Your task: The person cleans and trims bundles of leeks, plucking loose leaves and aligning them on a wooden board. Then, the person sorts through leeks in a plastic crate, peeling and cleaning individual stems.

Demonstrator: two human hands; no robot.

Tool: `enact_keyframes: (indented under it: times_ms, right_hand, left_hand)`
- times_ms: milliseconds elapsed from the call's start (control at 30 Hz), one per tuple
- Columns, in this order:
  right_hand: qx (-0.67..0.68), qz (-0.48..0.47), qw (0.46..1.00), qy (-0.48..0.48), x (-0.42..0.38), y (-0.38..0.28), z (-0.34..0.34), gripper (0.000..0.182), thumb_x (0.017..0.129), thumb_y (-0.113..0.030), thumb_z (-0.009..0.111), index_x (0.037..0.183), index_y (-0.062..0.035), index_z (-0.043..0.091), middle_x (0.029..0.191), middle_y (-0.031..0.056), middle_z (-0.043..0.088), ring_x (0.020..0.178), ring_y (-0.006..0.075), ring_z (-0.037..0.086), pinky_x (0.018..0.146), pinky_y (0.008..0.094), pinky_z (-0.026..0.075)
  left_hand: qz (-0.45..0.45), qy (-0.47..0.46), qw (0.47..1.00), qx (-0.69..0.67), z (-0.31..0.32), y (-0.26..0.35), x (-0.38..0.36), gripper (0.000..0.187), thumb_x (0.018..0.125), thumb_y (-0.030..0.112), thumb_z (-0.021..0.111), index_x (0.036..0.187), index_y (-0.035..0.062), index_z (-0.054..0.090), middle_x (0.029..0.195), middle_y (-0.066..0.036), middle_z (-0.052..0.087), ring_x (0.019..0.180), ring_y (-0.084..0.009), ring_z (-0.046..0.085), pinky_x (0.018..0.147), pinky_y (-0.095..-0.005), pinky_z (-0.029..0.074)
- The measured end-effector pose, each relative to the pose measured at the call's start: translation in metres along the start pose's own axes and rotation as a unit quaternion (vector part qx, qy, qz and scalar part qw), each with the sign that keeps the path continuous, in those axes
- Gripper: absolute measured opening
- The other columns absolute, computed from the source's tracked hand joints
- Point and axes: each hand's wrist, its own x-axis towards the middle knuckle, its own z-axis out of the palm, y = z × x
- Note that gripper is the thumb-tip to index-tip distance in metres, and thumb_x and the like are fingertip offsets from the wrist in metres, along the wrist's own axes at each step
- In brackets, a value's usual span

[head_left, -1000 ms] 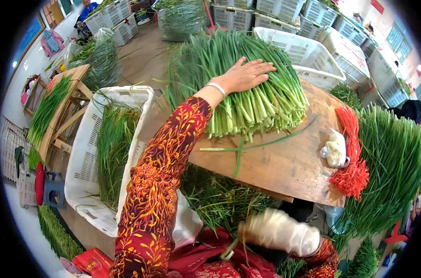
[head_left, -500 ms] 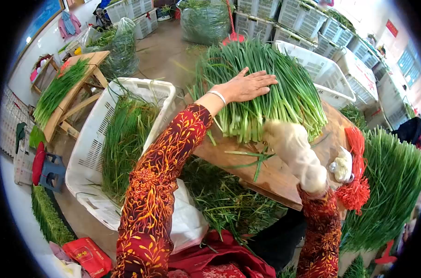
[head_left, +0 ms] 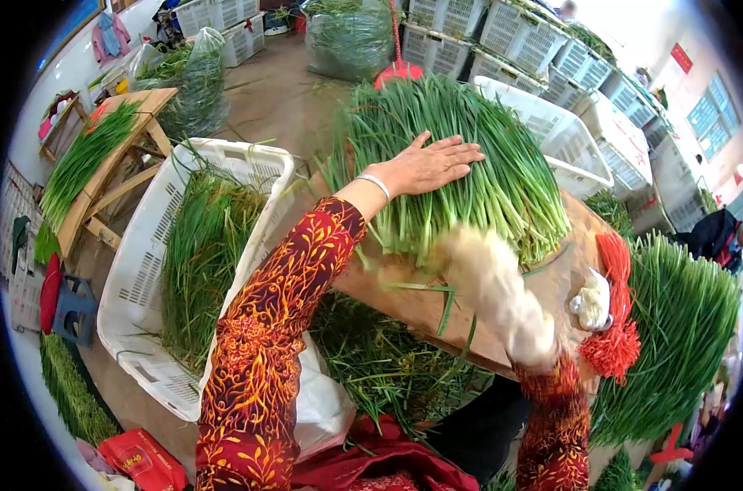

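Observation:
A big heap of garlic chives [head_left: 461, 106] lies on a wooden table [head_left: 408, 309], its pale cut ends towards me. My left hand [head_left: 435, 166], bare and with a bracelet at the wrist, rests flat on top of the leaves with fingers stretched out. At the pale stem ends is my right hand [head_left: 494, 282] in a cream glove; motion smears its fingers, so their shape is hidden. A few loose leaves [head_left: 445, 307] lie by the table's near edge. To the right sit a crumpled white glove [head_left: 591, 301] and a bundle of red ties [head_left: 613, 352].
A white crate [head_left: 134, 315] with loose leaves stands at left. Leaf scraps [head_left: 380, 356] are heaped below the table. More chives [head_left: 674, 327] stand at right, others on a wooden bench [head_left: 101, 176]. Behind are an open crate [head_left: 543, 123] and stacked crates [head_left: 519, 37].
My gloved right hand has moved slightly left and down along the stem ends. My left hand stays flat on the chives. The whole view has shifted a little.

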Motion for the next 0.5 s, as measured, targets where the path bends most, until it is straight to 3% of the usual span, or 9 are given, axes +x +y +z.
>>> enact_keyframes:
  times_ms: [33,67,133,167,233,267,333,400,500]
  right_hand:
    - [0.141,-0.036,0.987,-0.064,-0.024,-0.014,0.013,0.026,0.069,0.004,0.055,0.091,-0.0077,0.062,0.092,0.0076,0.061,0.085,0.0235,0.059,0.069,0.0301,0.049]
    - [0.230,-0.128,0.951,-0.162,-0.041,-0.011,0.056,0.018,0.079,-0.014,0.056,0.096,-0.0127,0.061,0.091,0.0077,0.061,0.082,0.0230,0.060,0.070,0.0321,0.049]
    - [0.390,0.088,0.780,-0.482,-0.067,-0.031,0.105,0.020,0.079,-0.021,0.058,0.095,-0.0092,0.057,0.079,0.0070,0.060,0.076,0.0210,0.057,0.068,0.0332,0.045]
    - [0.204,-0.063,0.885,-0.413,-0.091,-0.011,0.162,0.025,0.079,-0.030,0.057,0.093,-0.0088,0.056,0.077,0.0087,0.058,0.072,0.0222,0.055,0.064,0.0338,0.044]
    - [0.117,-0.090,0.979,-0.138,-0.129,0.044,0.207,0.029,0.082,-0.032,0.054,0.097,-0.0083,0.058,0.082,0.0123,0.059,0.075,0.0270,0.058,0.065,0.0354,0.045]
    - [-0.220,0.030,0.950,-0.221,-0.107,0.032,0.175,0.029,0.083,-0.033,0.053,0.097,-0.0082,0.059,0.086,0.0134,0.060,0.079,0.0281,0.059,0.067,0.0362,0.046]
    - [-0.052,0.073,0.989,-0.119,-0.089,0.012,0.090,0.029,0.084,-0.034,0.051,0.096,-0.0085,0.061,0.088,0.0143,0.062,0.082,0.0282,0.060,0.068,0.0373,0.046]
    - [-0.015,0.172,0.974,-0.147,-0.077,0.004,0.055,0.031,0.084,-0.038,0.051,0.089,-0.0088,0.059,0.080,0.0130,0.062,0.070,0.0281,0.061,0.061,0.0381,0.049]
    - [0.113,0.116,0.986,-0.023,-0.086,-0.009,0.057,0.029,0.083,-0.034,0.054,0.082,-0.0057,0.062,0.076,0.0152,0.061,0.071,0.0321,0.059,0.062,0.0386,0.046]
  left_hand:
    - [0.000,0.005,1.000,0.005,-0.001,-0.002,0.000,0.047,0.094,0.043,0.018,0.138,0.0253,0.022,0.144,0.005,0.019,0.133,-0.0165,0.013,0.107,-0.0484,0.006]
    - [0.002,0.008,1.000,0.005,0.002,-0.001,0.000,0.047,0.094,0.043,0.018,0.137,0.0252,0.023,0.144,0.005,0.020,0.133,-0.0163,0.014,0.107,-0.0481,0.006]
    - [0.004,0.017,1.000,0.013,0.004,-0.003,0.002,0.046,0.094,0.042,0.019,0.137,0.0251,0.023,0.144,0.005,0.020,0.133,-0.0165,0.015,0.107,-0.0485,0.006]
    - [0.005,0.027,0.999,0.023,0.004,-0.004,0.001,0.046,0.094,0.041,0.020,0.137,0.0251,0.023,0.144,0.004,0.020,0.133,-0.0167,0.017,0.107,-0.0489,0.006]
    - [-0.003,0.056,0.997,0.050,0.002,0.001,-0.004,0.046,0.094,0.041,0.020,0.137,0.0242,0.024,0.143,0.004,0.022,0.132,-0.0176,0.018,0.106,-0.0516,0.007]
    - [-0.012,0.087,0.993,0.074,-0.001,0.004,-0.005,0.047,0.094,0.042,0.021,0.136,0.0234,0.025,0.142,0.003,0.023,0.132,-0.0185,0.020,0.105,-0.0543,0.008]
    - [-0.003,0.211,0.970,0.121,-0.009,0.008,-0.008,0.047,0.093,0.041,0.030,0.136,0.0228,0.026,0.140,-0.001,0.029,0.130,-0.0210,0.024,0.104,-0.0542,0.012]
    - [-0.023,0.295,0.947,0.124,-0.035,0.013,-0.028,0.046,0.092,0.038,0.036,0.134,0.0186,0.031,0.137,-0.005,0.034,0.128,-0.0237,0.029,0.105,-0.0494,0.016]
    - [-0.033,0.341,0.939,0.039,-0.069,0.007,-0.087,0.044,0.091,0.033,0.040,0.130,0.0129,0.036,0.134,-0.009,0.038,0.125,-0.0244,0.034,0.105,-0.0406,0.021]
